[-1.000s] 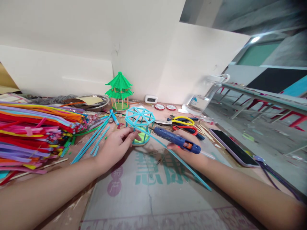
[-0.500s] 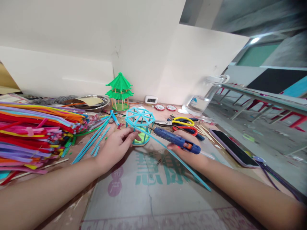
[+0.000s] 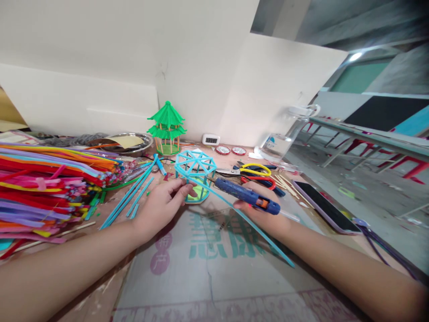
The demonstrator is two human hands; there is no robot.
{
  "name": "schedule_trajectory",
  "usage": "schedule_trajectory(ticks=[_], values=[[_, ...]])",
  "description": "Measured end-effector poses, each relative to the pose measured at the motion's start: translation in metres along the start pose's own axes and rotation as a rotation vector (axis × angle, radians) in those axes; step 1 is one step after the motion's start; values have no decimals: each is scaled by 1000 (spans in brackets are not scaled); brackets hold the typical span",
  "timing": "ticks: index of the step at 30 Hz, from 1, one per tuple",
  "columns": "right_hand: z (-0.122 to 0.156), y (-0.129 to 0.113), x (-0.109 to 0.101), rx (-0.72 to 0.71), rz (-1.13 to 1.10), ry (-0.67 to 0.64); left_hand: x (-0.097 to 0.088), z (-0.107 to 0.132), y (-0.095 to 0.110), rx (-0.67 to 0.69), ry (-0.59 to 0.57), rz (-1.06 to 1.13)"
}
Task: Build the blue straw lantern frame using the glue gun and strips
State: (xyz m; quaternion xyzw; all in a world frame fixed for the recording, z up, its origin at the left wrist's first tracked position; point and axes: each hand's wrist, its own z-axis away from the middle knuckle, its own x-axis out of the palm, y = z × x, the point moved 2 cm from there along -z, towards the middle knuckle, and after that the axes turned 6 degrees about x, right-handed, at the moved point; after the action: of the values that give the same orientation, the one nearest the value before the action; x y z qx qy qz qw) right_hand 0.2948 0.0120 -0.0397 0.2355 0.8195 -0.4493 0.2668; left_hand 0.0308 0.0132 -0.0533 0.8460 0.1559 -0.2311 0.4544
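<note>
My left hand [image 3: 164,199] is closed at the near left side of a small blue pavilion frame [image 3: 195,164], thumb and fingers pinching the end of a long blue pipe cleaner [image 3: 250,220]. That pipe cleaner slants from the frame's upper rim down to the right, in front of my right hand. The frame has a spoked top, thin posts and a green base [image 3: 197,190]. Wrapped around a dark blue hot glue gun [image 3: 246,194], my right hand [image 3: 258,210] keeps its nozzle pointed left, close to the frame's right side. Whether the nozzle touches the frame, I cannot tell.
Colourful pipe cleaners [image 3: 40,188] pile up at left, beside loose blue ones [image 3: 129,197]. A green-roofed pavilion [image 3: 167,127], metal dish [image 3: 142,144], timer [image 3: 211,140] and water jug [image 3: 279,138] stand behind. Scissors [image 3: 256,170], wooden sticks [image 3: 285,185] and a phone [image 3: 323,206] lie right.
Almost nothing differs. Both hands, the glue gun and the blue frame keep their places, with only a very slight shift of the view.
</note>
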Motion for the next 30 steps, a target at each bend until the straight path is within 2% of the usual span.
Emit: schedule_trajectory(ticks=[30], values=[[-1, -1, 0, 5, -3, 26, -1, 0, 1, -1, -4, -9]])
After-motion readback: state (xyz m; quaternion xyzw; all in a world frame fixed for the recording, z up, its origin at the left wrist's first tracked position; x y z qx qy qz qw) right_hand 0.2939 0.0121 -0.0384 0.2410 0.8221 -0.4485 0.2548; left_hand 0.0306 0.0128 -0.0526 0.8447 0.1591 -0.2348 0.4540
